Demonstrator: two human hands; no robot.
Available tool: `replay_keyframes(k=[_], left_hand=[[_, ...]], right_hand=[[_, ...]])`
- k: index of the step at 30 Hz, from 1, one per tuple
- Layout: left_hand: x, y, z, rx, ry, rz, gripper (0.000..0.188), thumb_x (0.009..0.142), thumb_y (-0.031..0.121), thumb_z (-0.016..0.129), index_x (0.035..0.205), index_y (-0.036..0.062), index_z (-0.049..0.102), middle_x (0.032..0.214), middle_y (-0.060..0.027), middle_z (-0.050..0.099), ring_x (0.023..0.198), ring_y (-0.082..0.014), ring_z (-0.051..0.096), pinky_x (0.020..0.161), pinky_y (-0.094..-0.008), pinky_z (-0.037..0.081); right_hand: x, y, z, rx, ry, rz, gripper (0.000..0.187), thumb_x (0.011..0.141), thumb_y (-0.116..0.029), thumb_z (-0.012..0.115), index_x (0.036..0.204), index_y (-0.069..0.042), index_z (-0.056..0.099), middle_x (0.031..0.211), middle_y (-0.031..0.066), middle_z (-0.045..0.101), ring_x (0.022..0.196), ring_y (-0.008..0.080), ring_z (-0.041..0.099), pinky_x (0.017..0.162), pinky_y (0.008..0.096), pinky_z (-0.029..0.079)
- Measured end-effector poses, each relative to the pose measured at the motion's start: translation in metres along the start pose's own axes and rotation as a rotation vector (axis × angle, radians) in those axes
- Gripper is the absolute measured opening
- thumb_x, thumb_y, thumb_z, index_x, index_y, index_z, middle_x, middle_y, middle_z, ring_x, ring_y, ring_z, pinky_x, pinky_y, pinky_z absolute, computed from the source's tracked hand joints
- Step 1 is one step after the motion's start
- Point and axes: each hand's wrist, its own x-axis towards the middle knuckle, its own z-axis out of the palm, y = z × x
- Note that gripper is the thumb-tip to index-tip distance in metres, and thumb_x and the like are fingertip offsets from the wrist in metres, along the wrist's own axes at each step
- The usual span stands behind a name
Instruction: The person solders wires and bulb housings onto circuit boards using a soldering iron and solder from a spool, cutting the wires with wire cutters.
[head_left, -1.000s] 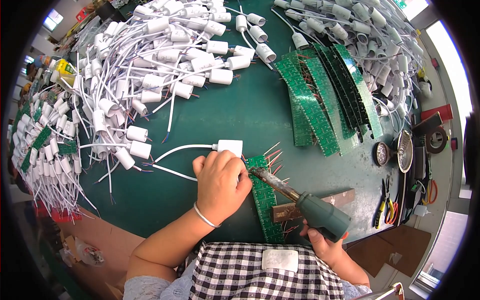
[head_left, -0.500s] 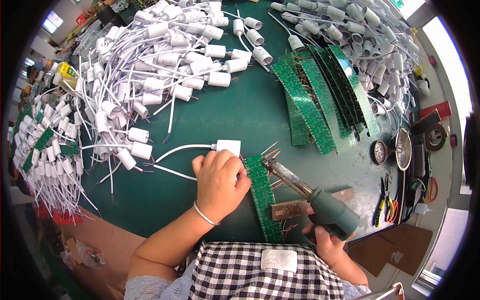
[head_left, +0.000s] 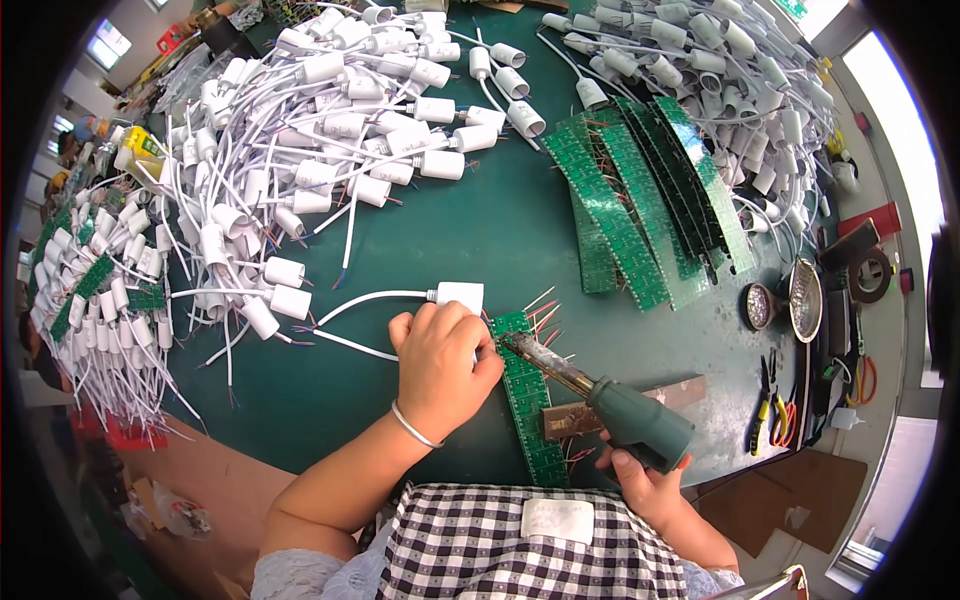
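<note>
My left hand [head_left: 440,368] is closed round a white cylindrical cap [head_left: 462,294] with a white cable [head_left: 372,297] looping out to its left. The fingers hide the cap's lower part and the wire ends. Right against these fingertips lies a narrow green circuit board strip [head_left: 528,400], red wires sticking out along its right side. In my right hand [head_left: 648,492] is a soldering iron [head_left: 642,425] with a dark green handle. Its tip rests at or just over the strip's upper end, close to my left fingertips; contact cannot be made out.
A brown bar [head_left: 672,394] lies beside the strip, below the iron. More circuit board strips [head_left: 625,200] stand behind it. White caps with cables [head_left: 340,125] are heaped at the far left, others at the far right. Metal dishes [head_left: 804,300] and pliers [head_left: 762,410] are at right.
The soldering iron has moved left and slightly down, bringing its tip from the strip's right edge onto its upper end. My left hand has barely shifted. The view has tilted slightly.
</note>
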Motion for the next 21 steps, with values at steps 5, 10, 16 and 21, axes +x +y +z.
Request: replay_keyframes(k=[5,10,16,21], left_hand=[[0.000,-0.002,0.001,0.009,0.002,0.012,0.016,0.063,0.008,0.067,0.067,0.0135,0.052,0.076,0.0011,0.050,0.077,-0.0209,0.050,0.076,-0.0381,0.028],[0.002,-0.002,0.003,0.008,0.029,0.028,0.015,0.064,0.009,0.067,0.067,0.0131,0.053,0.076,0.0007,0.051,0.077,-0.0210,0.050,0.076,-0.0381,0.029],[-0.001,-0.004,0.005,0.034,0.080,0.059,0.013,0.066,0.009,0.066,0.069,0.0122,0.054,0.077,-0.0008,0.054,0.078,-0.0228,0.053,0.076,-0.0383,0.031],[-0.010,-0.009,0.010,-0.025,0.115,0.025,0.026,0.070,0.010,0.067,0.093,0.0115,0.054,0.084,-0.0015,0.058,0.084,-0.0236,0.055,0.080,-0.0386,0.034]], right_hand=[[-0.002,0.007,-0.001,-0.033,-0.005,-0.020,0.034,0.093,-0.018,0.060,0.121,-0.002,0.050,0.103,0.0087,0.060,0.072,0.0151,0.062,0.063,0.0279,0.051],[-0.002,-0.003,0.006,0.147,0.255,-0.101,0.045,0.092,-0.026,0.059,0.127,0.000,0.045,0.108,0.0132,0.060,0.066,0.0189,0.062,0.057,0.0285,0.051],[-0.014,0.013,-0.009,0.452,0.534,-0.231,0.046,0.094,-0.033,0.055,0.128,-0.004,0.041,0.116,0.0154,0.055,0.058,0.0200,0.058,0.047,0.0307,0.047],[-0.041,0.057,-0.032,0.640,0.584,-0.291,0.050,0.093,-0.040,0.057,0.129,-0.010,0.041,0.119,0.0111,0.054,0.057,0.0189,0.053,0.051,0.0336,0.042]])
